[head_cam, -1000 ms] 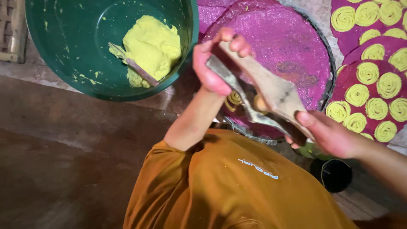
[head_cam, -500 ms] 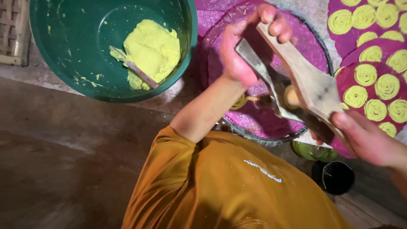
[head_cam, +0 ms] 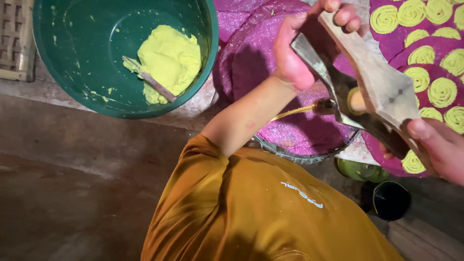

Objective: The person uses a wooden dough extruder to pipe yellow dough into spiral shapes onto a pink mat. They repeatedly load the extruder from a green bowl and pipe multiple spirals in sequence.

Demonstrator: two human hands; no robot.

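Note:
My left hand (head_cam: 296,57) grips the far ends of a two-handled wooden press (head_cam: 372,79), and my right hand (head_cam: 437,147) grips its near ends at the right edge. Between the handles sits a brass cylinder (head_cam: 332,105), and a thin yellow strand of dough (head_cam: 291,113) comes out of it. The press hangs over a round purple mat (head_cam: 261,63) that lies on a wire rack (head_cam: 290,155). My orange shirt (head_cam: 251,208) fills the bottom of the view.
A big green bowl (head_cam: 58,72) at top left holds a lump of yellow dough (head_cam: 169,60) and a wooden spatula (head_cam: 150,81). Purple mats with several yellow dough spirals (head_cam: 442,92) lie at right. A green round object (head_cam: 360,170) and a black cup (head_cam: 391,199) stand below the rack.
Both hands and the press have shifted up and to the right over the purple mat. A thin strand of dough now shows at the cylinder.

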